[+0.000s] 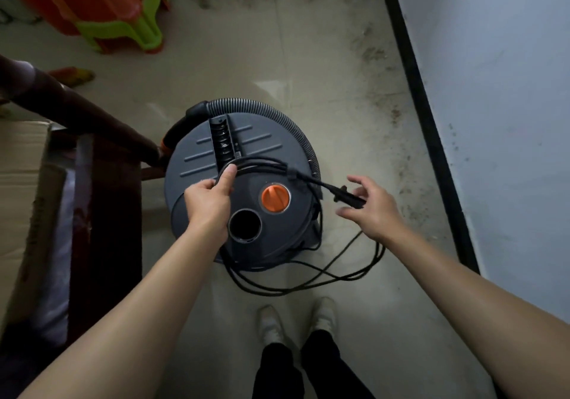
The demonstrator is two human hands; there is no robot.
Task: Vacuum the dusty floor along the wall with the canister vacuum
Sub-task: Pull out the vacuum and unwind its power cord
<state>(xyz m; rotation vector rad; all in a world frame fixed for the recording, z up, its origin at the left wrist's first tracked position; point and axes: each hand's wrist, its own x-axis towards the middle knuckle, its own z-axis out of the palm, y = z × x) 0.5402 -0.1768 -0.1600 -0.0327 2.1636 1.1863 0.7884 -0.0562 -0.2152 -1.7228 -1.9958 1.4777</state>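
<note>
The left hand (209, 201) pinches loops of black cord (265, 168) on top of the round gray vacuum (240, 189) standing on the dusty floor (364, 96), and the right hand (373, 210), fingers spread, touches the plug (348, 196) near the wall (493, 90).

A home's storage corner: stacked orange and green plastic stools (101, 10), open cardboard box (21, 189), dusty tiled floor (354, 68).

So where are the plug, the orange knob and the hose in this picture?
plug (350, 198), head view, on its black body by the right hand's fingers.
orange knob (275, 197), head view, centre of its cap.
hose (277, 114), head view, on its ribbed curve.
</note>
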